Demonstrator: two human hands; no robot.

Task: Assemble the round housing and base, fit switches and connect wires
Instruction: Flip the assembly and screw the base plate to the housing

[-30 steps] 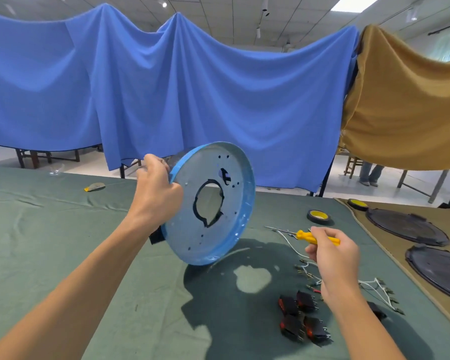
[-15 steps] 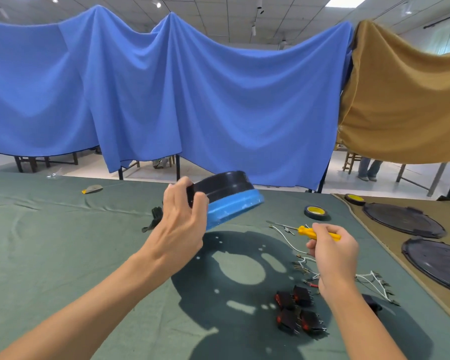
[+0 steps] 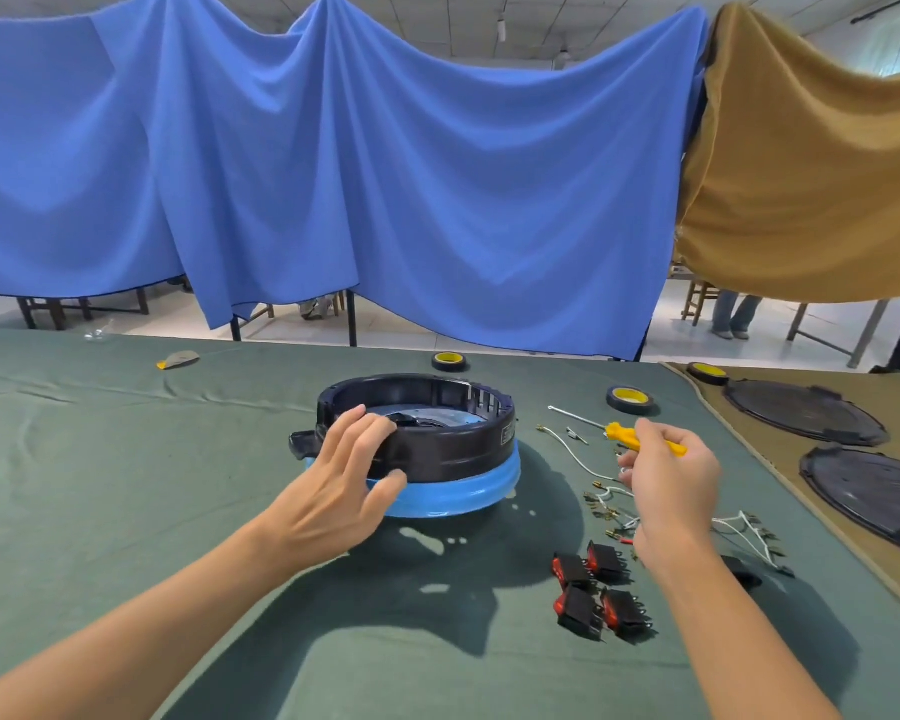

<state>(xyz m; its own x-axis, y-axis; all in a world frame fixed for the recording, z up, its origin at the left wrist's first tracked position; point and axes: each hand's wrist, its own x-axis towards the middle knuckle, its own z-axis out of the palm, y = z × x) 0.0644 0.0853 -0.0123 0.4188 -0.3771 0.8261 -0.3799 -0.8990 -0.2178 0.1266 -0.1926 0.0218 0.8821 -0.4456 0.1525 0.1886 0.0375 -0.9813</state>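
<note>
The black round housing (image 3: 453, 449) sits open side up on the blue base (image 3: 463, 493), both resting on the green table cloth (image 3: 126, 485). My left hand (image 3: 341, 485) grips the housing's near left rim, fingers over the edge, thumb against the blue base. My right hand (image 3: 666, 475) hovers to the right and holds a yellow-handled screwdriver (image 3: 640, 438). Several black and red rocker switches (image 3: 593, 589) lie near my right forearm. White wires with brass terminals (image 3: 609, 498) are scattered beside them.
Three rolls of black and yellow tape (image 3: 630, 399) lie at the back of the table. Two dark round lids (image 3: 801, 413) rest on a brown cloth at the right. A small yellow and grey scraper (image 3: 178, 360) lies far left. Blue and brown sheets hang behind.
My left hand turned the housing and base over from held up in the air and set them down on the cloth, open side up. My right hand stayed in place with the screwdriver.
</note>
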